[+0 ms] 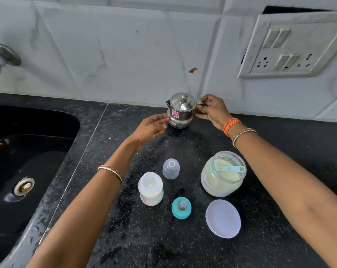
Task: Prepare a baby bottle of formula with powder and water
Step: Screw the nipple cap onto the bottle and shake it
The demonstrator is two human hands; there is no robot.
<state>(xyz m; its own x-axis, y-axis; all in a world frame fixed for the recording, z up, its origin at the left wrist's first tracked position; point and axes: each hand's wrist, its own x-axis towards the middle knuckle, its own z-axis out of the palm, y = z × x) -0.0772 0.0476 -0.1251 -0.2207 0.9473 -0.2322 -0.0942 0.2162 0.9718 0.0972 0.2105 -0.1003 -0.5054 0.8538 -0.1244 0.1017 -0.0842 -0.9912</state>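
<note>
A small lidded steel jug stands at the back of the black counter by the wall. My right hand grips its handle on the right side. My left hand is open, fingers touching or nearly touching the jug's lower left side. Nearer to me, the open baby bottle stands upright with white powder or liquid inside. Its clear cap stands behind it, and the teal ring with the nipple sits to its right. The open formula jar holds powder and a blue scoop.
The jar's flat white lid lies at the front right. A black sink with a drain fills the left, with a tap on the wall above. A switch and socket panel is on the tiled wall at upper right.
</note>
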